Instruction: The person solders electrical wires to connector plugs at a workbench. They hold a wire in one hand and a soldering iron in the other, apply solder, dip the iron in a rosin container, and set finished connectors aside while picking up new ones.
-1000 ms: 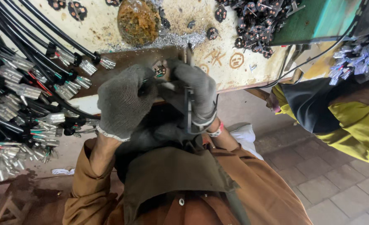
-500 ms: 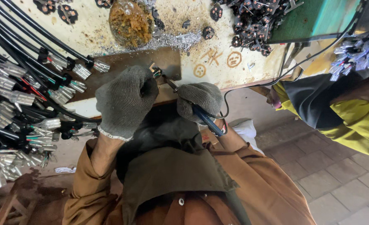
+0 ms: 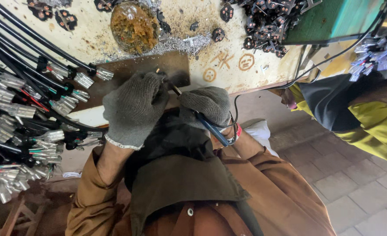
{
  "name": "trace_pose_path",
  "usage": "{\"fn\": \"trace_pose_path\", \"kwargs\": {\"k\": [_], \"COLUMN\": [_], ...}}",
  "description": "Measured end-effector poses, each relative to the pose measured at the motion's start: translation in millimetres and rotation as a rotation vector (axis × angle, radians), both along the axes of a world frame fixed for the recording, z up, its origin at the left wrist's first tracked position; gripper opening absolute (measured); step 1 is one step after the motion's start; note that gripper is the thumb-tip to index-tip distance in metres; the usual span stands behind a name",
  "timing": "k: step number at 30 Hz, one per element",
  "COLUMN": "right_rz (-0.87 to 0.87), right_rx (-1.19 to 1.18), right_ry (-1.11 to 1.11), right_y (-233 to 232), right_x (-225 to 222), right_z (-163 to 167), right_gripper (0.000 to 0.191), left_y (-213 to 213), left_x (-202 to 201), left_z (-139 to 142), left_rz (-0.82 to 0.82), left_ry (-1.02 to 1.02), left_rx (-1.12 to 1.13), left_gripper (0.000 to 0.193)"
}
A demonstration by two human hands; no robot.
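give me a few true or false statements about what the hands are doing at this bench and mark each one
1. Both hands wear grey knit gloves. True: left hand, right hand.
2. The right hand holds a blue-handled soldering iron. True.
3. The iron's tip points at the green box. False: it points toward the dark metal plate in front of the left hand.
4. The bundles of black cables lie on the person's right. False: they lie on the left.
5. The round dish of brownish paste sits beyond the plate. True.
6. The person wears a yellow jacket. False: the jacket is brown; yellow belongs to someone nearby.
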State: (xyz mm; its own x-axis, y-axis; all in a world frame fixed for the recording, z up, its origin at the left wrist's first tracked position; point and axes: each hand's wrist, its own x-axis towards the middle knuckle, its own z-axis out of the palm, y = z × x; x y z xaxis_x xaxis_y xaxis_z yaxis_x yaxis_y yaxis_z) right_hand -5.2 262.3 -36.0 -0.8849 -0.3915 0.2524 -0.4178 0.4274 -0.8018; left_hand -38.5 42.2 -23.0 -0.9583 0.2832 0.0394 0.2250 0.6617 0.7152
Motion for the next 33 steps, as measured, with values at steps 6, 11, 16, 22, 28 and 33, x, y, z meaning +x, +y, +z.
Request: {"fn": "trace_pose_path", "kwargs": {"k": [6,11,16,22,28,33], "right_rz": [-0.111,-0.108,-0.125,-0.054,-0.08,-0.106], "right_rx": [-0.055,-0.012,-0.047,-0.002,-0.068,-0.098], "right_ry": [0.061,0.074,0.102,-0.013,-0.03,0.027], "right_y": [-6.2,-7.4,-6.3,-3.8,-6.3,-7.2], "right_x": [2.5,1.6,0.4,-2.3,-3.5,3.5], "right_z": [-1.5,0.9,-0.7,4.1,4.8,-4.9], "right_gripper": [0.028,0.027,0.028,0.03,0.029,0.028], "left_y": [-0.7,0.8,1.6,0.0,1.6,3.1], "left_x": [-0.8,-1.3,-2.7,-5.9,-4.2,-2.1], "left_z": [1.2,1.4,0.3,1.7,1.3,-1.4], "left_rz": [-0.018,0.019,0.017,0.011,0.021,0.029], "left_ry": [-0.134,-0.063,-0.118,-0.076,-0.083,-0.109], "left_rx": [-0.022,-0.051,-0.007,0.08,-0.012,-0.043], "left_gripper": [0.015,0.012,0.013,0.018,0.021,0.018]}}
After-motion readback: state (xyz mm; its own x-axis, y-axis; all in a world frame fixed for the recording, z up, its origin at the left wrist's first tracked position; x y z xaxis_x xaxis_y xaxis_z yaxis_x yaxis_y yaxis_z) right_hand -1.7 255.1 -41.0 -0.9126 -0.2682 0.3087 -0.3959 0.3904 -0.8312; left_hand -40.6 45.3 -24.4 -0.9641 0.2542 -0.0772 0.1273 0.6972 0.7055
